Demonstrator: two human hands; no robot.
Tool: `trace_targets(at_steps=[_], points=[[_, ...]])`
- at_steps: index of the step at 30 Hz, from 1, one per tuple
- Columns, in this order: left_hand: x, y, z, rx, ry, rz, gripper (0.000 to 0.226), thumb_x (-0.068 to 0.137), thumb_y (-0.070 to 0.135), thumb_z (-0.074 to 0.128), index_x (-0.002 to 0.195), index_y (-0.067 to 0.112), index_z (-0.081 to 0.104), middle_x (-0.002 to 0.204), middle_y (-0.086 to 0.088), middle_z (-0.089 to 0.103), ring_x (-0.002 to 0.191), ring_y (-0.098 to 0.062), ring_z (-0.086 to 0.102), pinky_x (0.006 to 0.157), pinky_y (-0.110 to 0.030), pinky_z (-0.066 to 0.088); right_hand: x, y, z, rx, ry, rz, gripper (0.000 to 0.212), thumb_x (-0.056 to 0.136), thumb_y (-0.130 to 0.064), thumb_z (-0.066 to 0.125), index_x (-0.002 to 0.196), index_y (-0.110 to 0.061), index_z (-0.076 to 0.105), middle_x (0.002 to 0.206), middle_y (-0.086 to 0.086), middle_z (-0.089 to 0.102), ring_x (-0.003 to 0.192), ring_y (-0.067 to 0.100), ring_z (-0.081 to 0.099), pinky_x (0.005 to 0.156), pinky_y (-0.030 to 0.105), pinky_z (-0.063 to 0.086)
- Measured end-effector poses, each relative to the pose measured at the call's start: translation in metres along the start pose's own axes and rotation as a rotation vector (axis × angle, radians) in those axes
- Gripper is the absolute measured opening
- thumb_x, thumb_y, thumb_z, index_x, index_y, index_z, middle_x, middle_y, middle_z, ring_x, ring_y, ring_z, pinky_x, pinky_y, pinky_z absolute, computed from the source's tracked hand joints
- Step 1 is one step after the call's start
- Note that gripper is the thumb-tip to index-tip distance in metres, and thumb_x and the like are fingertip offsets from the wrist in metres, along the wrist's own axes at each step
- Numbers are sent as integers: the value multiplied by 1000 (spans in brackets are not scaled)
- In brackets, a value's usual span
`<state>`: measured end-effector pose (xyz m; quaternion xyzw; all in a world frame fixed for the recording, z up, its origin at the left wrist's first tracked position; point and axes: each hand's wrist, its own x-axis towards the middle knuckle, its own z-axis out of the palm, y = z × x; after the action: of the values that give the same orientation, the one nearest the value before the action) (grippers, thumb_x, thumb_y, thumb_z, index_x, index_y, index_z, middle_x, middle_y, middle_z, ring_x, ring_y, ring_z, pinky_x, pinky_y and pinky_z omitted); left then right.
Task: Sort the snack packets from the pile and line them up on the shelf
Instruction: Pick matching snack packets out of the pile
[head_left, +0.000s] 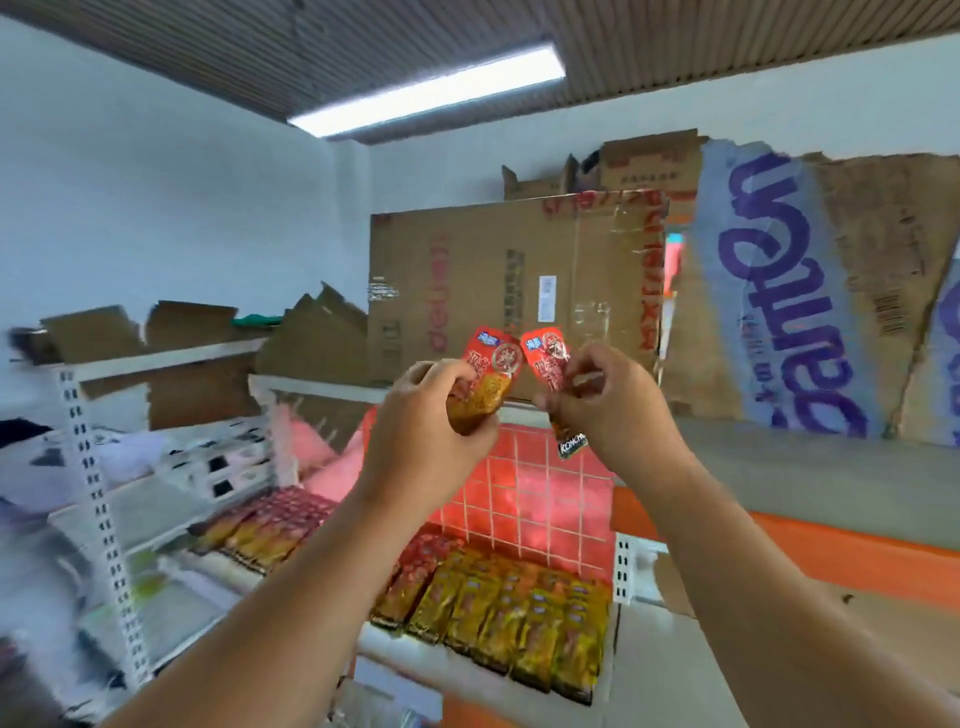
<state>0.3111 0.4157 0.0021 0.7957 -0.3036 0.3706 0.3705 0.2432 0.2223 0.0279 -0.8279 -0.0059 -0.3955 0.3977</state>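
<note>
Red foil was what I had up in front of me: two packets, well above the shelf (415, 657) where they belonged. My left hand (426, 415) had its fingers curled round the left packet (485, 374). My right hand (608, 400) pinched the right packet (545, 358) between thumb and fingertips, with its lower end hanging free under the hand. The two tops stood just beside each other, and I could not tell whether they touched. The pinch looked the weak point to me. On slick foil it could slip, and a falling packet would land among the rows (519, 613) below and knock them out of line. The tops also looked alike, so I judged a mix-up likely, since the far-left rows were redder and the near-right ones golden. I could not see the pile. The shelf was white, with a pink grid panel (524, 493) at its back. Flattened cardboard (519, 291) leaned on the far wall under a strip light (431, 88), an orange band (831, 551) ran along the right, and the white racking (98, 493) on the left held goods too blurred to name.
</note>
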Motion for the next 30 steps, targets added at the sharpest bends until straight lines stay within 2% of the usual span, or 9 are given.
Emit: trace_targets(at_steps=[4, 6, 9, 13, 17, 20, 24, 27, 30], points=[[-12, -52, -27, 97, 32, -66, 47, 78, 36, 85, 119, 22, 68, 114, 4, 65, 100, -12, 62, 72, -10, 40, 8, -1, 74, 93, -59, 3, 34, 72, -24, 89, 81, -18, 57, 83, 7, 64, 73, 18, 59, 59, 30, 46], [-16, -77, -33, 140, 44, -106, 46, 78, 37, 84, 119, 23, 67, 114, 5, 65, 101, -11, 61, 74, -11, 43, 12, 4, 112, 124, -80, 11, 35, 72, -27, 89, 75, -23, 54, 86, 5, 64, 74, 18, 58, 61, 30, 41], [-21, -113, -35, 189, 57, -157, 45, 78, 37, 84, 117, 24, 67, 113, 5, 65, 100, -13, 63, 79, -25, 52, 18, 12, 163, 190, -133, 29, 37, 73, -30, 88, 73, -23, 52, 86, 1, 62, 73, 16, 56, 59, 29, 38], [-24, -163, -25, 252, 50, -251, 46, 79, 36, 85, 120, 26, 67, 117, 6, 64, 102, -7, 57, 74, -11, 38, 32, 28, 221, 242, -202, 32, 36, 75, -37, 86, 74, -26, 51, 90, -1, 59, 76, 17, 55, 61, 32, 39], [-29, -212, -5, 276, 3, -312, 49, 80, 42, 83, 123, 28, 65, 117, 8, 64, 101, -6, 61, 77, -10, 45, 41, 50, 267, 250, -297, 42, 35, 78, -40, 84, 77, -24, 53, 94, -5, 58, 80, 11, 55, 59, 27, 35], [-39, -239, 11, 257, -12, -355, 49, 80, 48, 79, 122, 29, 63, 112, 11, 63, 101, -10, 62, 83, -26, 56, 43, 71, 295, 231, -358, 65, 34, 79, -41, 83, 79, -24, 53, 95, -7, 56, 81, 10, 55, 60, 24, 36], [-60, -269, 29, 246, -30, -418, 45, 77, 50, 73, 117, 31, 63, 106, 16, 61, 99, -7, 59, 84, -30, 55, 38, 99, 327, 154, -412, 95, 36, 80, -45, 81, 83, -27, 51, 95, -8, 54, 80, 9, 54, 59, 24, 39], [-75, -288, 42, 234, -62, -480, 42, 77, 49, 72, 115, 37, 59, 104, 20, 58, 96, -2, 57, 82, -26, 54, 30, 116, 347, 93, -465, 113, 39, 78, -49, 81, 84, -25, 50, 91, -5, 53, 76, 9, 53, 63, 29, 45], [-88, -310, 52, 219, -85, -525, 43, 79, 45, 74, 118, 38, 58, 105, 20, 57, 98, 5, 54, 78, -9, 45, 24, 128, 370, 39, -491, 122, 43, 75, -52, 82, 81, -25, 49, 85, -4, 54, 73, 13, 54, 66, 34, 46]])
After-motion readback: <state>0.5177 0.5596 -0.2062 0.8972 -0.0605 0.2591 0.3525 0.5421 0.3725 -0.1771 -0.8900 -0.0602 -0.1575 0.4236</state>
